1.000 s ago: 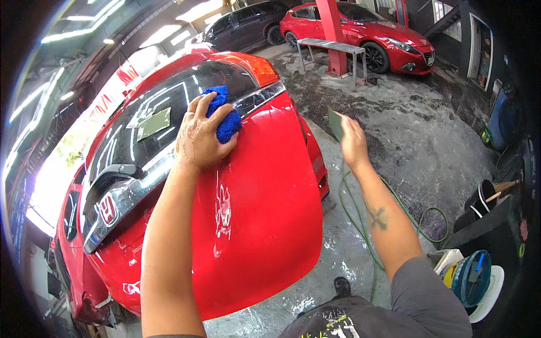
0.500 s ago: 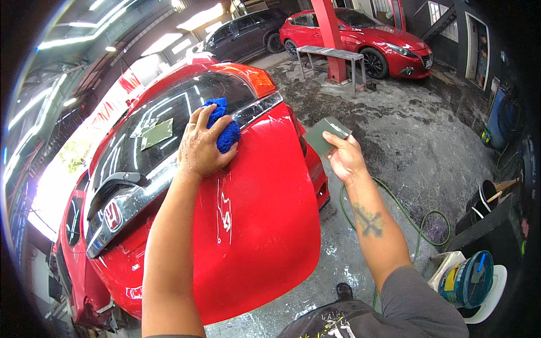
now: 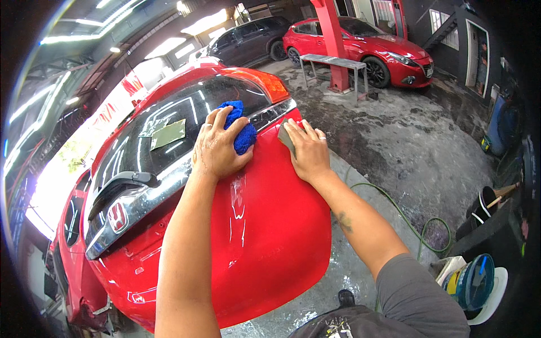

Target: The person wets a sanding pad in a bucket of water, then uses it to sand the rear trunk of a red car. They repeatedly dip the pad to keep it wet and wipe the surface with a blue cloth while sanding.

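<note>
While a red car's rear fills the left side, its black rear wiper [image 3: 135, 179] angles over a chrome trim strip [image 3: 169, 180] that carries a badge [image 3: 117, 217]. Above the strip, on the dark rear window [image 3: 228, 90], lies a flat olive-green sheet [image 3: 168, 135], roughly rectangular.

Next to the right, the left hand [image 3: 217, 146] rests over the chrome strip, back of the hand up, the skin wet and a ring on one finger. Its fingers are clamped on a bunched blue cloth [image 3: 245, 139], which bulges out between thumb and forefinger at the upper edge of the red tailgate [image 3: 270, 225]. Glossy streaks run down the paint below the hand.

Just beyond the cloth, under the orange-red tail light [image 3: 276, 87], a green sandpaper sheet [image 3: 286, 139] sits against the tailgate's upper right corner. The right hand [image 3: 310, 149] lies over it, also ringed, with its fingers extended and close together; I cannot tell whether the thumb grips the sheet from beneath.

Farther right come a red pillar [image 3: 337, 56], a parked red hatchback [image 3: 389, 50], a green hose [image 3: 392, 199] curling across the floor, and a teal bucket [image 3: 476, 281].
</note>
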